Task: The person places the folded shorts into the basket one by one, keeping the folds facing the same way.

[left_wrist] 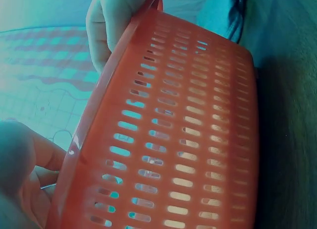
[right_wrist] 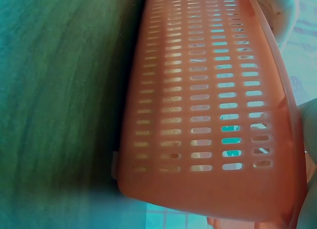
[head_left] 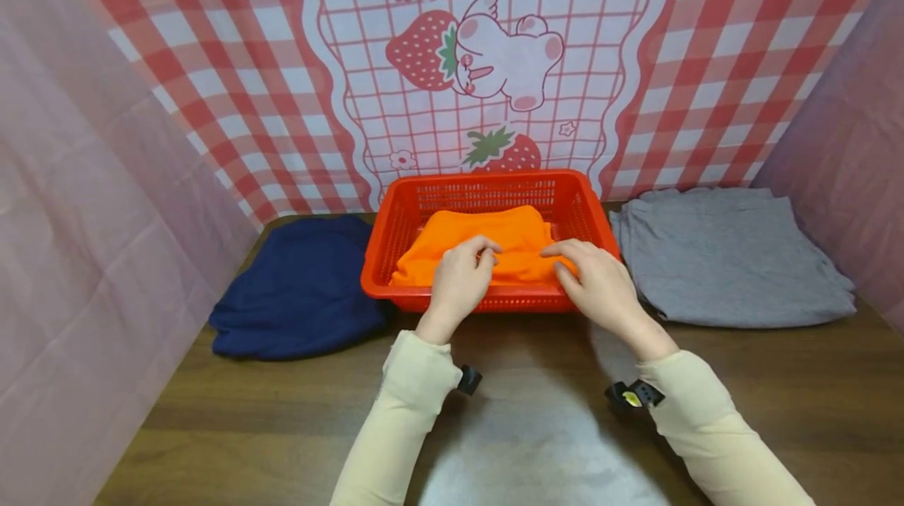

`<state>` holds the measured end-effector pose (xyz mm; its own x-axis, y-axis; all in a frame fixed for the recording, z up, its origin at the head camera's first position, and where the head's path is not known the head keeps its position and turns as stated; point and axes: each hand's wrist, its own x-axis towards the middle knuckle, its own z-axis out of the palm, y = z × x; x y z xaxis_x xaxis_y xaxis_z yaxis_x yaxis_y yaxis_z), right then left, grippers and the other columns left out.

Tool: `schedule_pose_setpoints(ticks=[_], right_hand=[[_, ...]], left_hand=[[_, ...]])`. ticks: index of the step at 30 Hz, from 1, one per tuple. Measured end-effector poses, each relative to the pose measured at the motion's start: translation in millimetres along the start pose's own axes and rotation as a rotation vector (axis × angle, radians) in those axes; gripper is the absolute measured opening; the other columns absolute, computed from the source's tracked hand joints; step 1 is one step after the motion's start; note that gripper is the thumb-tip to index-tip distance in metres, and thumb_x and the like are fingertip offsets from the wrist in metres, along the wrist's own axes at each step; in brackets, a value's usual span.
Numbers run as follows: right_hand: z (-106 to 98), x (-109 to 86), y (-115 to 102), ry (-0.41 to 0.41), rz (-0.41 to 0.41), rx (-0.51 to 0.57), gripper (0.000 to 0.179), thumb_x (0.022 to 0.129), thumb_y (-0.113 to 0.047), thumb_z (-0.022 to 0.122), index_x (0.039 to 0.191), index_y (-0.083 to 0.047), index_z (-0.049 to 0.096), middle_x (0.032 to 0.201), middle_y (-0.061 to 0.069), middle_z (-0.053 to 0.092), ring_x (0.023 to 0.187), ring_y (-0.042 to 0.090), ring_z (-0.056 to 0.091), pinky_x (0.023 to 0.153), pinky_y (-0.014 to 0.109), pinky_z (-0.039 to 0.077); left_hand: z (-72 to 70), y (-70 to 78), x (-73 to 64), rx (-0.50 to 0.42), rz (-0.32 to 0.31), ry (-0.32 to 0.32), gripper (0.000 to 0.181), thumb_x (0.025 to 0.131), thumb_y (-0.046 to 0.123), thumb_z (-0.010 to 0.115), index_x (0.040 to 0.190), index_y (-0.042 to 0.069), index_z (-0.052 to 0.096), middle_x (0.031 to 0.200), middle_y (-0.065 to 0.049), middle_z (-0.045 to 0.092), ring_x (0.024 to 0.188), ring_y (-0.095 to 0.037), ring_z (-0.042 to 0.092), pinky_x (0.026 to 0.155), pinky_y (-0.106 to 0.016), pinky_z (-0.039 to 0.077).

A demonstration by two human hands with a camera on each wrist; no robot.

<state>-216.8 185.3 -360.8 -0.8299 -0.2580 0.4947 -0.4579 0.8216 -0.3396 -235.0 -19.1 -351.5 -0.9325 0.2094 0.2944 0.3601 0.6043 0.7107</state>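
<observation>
An orange folded cloth (head_left: 487,235) lies inside a red plastic basket (head_left: 487,303) with slotted walls. Over the basket's front rim reaches my left hand (head_left: 461,274), its fingers loosely bent above the cloth and the thumb near the index finger. My right hand (head_left: 600,284) hangs over the same rim further right, fingers relaxed and spread a little over the cloth's right side. Nothing shows between the fingers of either hand. In the left wrist view, both hands appear beyond the basket's slotted front wall (left_wrist: 173,125).
Left of the basket lies a navy folded cloth (head_left: 304,290); on the right is a grey folded cloth (head_left: 730,259). All stand on a brown wooden table (head_left: 282,427). A checked strawberry-print curtain (head_left: 487,59) hangs right behind the basket, with pink curtains (head_left: 92,200) at the sides.
</observation>
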Motion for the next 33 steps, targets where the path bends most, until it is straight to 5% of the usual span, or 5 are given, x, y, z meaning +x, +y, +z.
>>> schedule_pose_setpoints(ticks=[9,18,25,33], right_hand=[[-2,-8.0,4,0.163,-0.004,0.14,0.023,0.085,-0.002,0.052,0.102,-0.012,0.064,0.102,0.004,0.064,0.093,0.022,0.058,0.077,0.042,0.046],[-9,-8.3,11,0.216,0.019,0.221,0.023,0.086,0.0,0.052,0.104,-0.008,0.064,0.103,0.005,0.063,0.094,0.017,0.056,0.081,0.034,0.044],[-20,-10.9,21,0.277,0.086,0.204,0.022,0.088,-0.004,0.05,0.105,-0.008,0.064,0.103,0.008,0.062,0.077,0.012,0.048,0.059,0.014,0.036],[-35,-10.5,31,0.317,0.181,0.207,0.022,0.091,-0.012,0.049,0.106,-0.007,0.064,0.104,0.01,0.061,0.089,0.021,0.054,0.07,0.003,0.035]], left_hand=[[4.3,13.0,-2.2,0.032,0.067,0.003,0.024,0.095,0.023,0.044,0.102,0.016,0.066,0.086,0.003,0.065,0.039,-0.014,0.037,0.041,-0.024,0.033],[11.4,29.6,-12.3,0.05,0.155,-0.016,0.022,0.094,0.02,0.046,0.101,0.014,0.066,0.089,0.002,0.065,0.045,-0.012,0.04,0.05,-0.022,0.039],[23.2,38.4,-21.6,0.168,0.254,-0.02,0.019,0.093,0.02,0.048,0.098,0.017,0.067,0.094,0.006,0.065,0.068,-0.006,0.052,0.067,-0.019,0.045],[25.9,55.7,-28.0,0.21,0.356,-0.038,0.017,0.091,0.019,0.05,0.097,0.019,0.066,0.097,0.007,0.065,0.086,-0.007,0.058,0.08,-0.021,0.047]])
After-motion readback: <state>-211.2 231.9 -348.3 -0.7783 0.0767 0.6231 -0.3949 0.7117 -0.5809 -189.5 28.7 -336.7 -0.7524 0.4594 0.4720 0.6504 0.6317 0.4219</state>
